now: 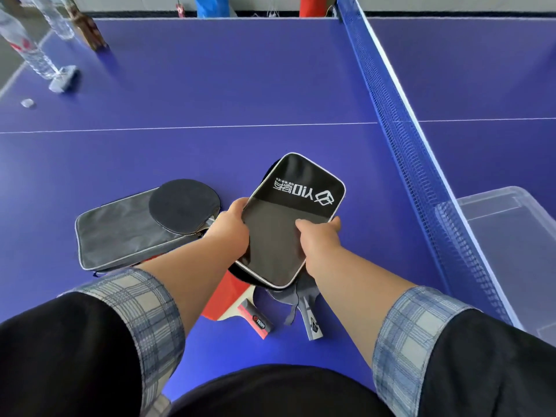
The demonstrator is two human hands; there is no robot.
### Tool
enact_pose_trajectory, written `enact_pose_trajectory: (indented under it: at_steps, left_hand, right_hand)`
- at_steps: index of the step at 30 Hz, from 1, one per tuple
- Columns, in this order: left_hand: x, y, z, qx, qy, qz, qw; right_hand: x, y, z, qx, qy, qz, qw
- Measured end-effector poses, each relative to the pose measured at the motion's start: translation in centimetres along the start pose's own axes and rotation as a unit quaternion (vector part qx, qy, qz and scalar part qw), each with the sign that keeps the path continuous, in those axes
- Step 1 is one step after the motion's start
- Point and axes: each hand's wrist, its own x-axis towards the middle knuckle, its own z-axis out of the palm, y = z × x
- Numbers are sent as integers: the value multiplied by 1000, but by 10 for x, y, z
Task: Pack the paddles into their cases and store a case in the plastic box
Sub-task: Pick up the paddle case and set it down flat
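1. Blue table-tennis tabletop (210, 85) is being looked down on, with the net (400, 115) running along the right and the plastic box (493, 192) sitting beyond it, no case showing inside
2. Just above the table, the black case (301, 200) is being held in both hands: the left hand (233, 219) is clamped on its left edge, and the right hand (319, 236) is pinching its right edge, thumb on top
3. Whether a paddle is already inside cannot be told
4. At the left, the grey case (120, 233) is lying flat with the black paddle (183, 206) resting on top of it, unpacked
5. Under the arms, the red paddle (231, 296) and the grey-handled paddle (311, 322) are lying on the table, their blades partly hidden
6. By the look of it, the packing step is being worked on, with storage not yet reached
7. Next, the case's opening is probably going to be needed, with one hand being freed to fetch a paddle while the case is being steadied by the other
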Motion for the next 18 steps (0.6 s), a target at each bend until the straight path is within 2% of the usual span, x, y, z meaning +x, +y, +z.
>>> enact_pose_trajectory:
  at_steps: [3, 7, 8, 11, 15, 18]
  left_hand:
    - [-22, -37, -26, 35, -12, 26, 999]
    - [-54, -98, -63, 28, -54, 52, 997]
    - [-61, -113, -73, 27, -60, 58, 996]
    - [-74, -157, -99, 64, -55, 71, 994]
    - [-81, -216, -126, 151, 2, 55, 987]
    - [-89, -247, -135, 180, 53, 54, 981]
  right_hand:
    - [-23, 14, 6, 45, 33, -12, 998]
    - [-56, 40, 11, 102, 74, -18, 992]
    - [-67, 49, 15, 109, 62, -23, 992]
    - [-96, 72, 34, 38, -16, -32, 999]
    - [-135, 99, 69, 47, -169, 33, 984]
    - [-164, 119, 102, 79, -191, 49, 977]
